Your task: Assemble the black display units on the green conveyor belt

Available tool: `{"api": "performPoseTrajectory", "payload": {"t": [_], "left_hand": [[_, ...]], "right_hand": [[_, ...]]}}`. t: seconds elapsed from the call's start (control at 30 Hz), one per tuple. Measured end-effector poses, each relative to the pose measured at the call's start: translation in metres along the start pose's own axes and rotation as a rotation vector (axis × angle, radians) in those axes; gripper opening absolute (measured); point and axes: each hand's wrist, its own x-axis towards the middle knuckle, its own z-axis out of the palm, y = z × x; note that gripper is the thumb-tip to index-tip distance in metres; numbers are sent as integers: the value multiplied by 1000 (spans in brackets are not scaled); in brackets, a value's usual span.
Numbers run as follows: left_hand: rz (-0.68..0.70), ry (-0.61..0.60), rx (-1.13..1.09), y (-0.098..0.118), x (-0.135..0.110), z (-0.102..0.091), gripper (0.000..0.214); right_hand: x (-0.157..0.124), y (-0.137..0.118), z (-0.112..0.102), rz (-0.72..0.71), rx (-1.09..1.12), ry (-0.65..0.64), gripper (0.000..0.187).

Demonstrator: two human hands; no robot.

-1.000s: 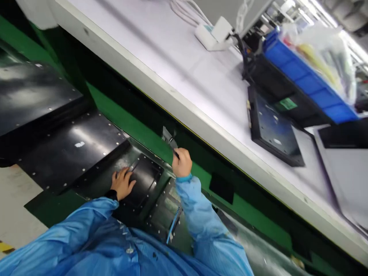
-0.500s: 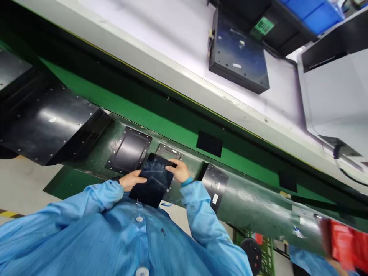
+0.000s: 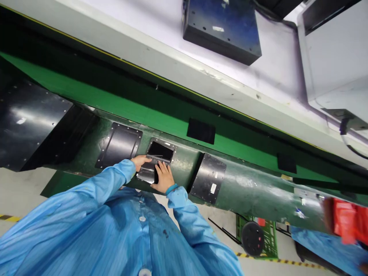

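A dark glossy flat panel [image 3: 161, 151] lies within a black tray-like fixture [image 3: 171, 146] with small studs round its rim, on the green belt before me. At the fixture's left side, my left hand [image 3: 139, 162] rests with a finger or thumb stretched over the surface. My right hand [image 3: 164, 178] lies palm down, fingers spread, on the lower right part. Bright reflections and my hands hide part of the panel's lower half. A thin dark line beside my left fingertips is too small to name.
Similar studded black plates lie left [image 3: 120, 143] and right [image 3: 209, 178] on the belt [image 3: 247, 191]. A large black plate [image 3: 31, 119] is further left. Above is a white shelf with a dark box [image 3: 222, 34]. A green crate [image 3: 268, 241] and a person's blue sleeve [image 3: 324, 245] are lower right.
The dark panel, held up near my body by both hands, is now down at the fixture. My right hand has moved down-left and spread flat. The view has shifted slightly.
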Motion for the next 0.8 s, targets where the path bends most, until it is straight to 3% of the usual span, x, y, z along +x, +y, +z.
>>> {"api": "performPoseTrajectory", "payload": {"t": [0.1,0.3,0.43,0.5,0.57,0.67,0.8], "left_hand": [[-72,6,-10,-1,1,3,44],[-11,34,122,0,5,21,44],[164,321,486,-10,-4,23,39],[256,475,731,-22,-13,18,36],[290,557,993,-35,-23,9,37],[204,520,1220,-49,-31,-3,40],[119,456,1286,-52,-31,-12,44]], "right_hand": [[-2,-1,-6,-7,-47,1,105],[-11,4,-17,-26,-137,6,91],[-10,7,-13,-11,-153,-9,90],[-7,10,-6,-9,-146,6,91],[-1,16,2,-10,-137,31,89],[9,32,14,-14,-105,43,84],[15,49,27,-42,-84,20,80]]}}
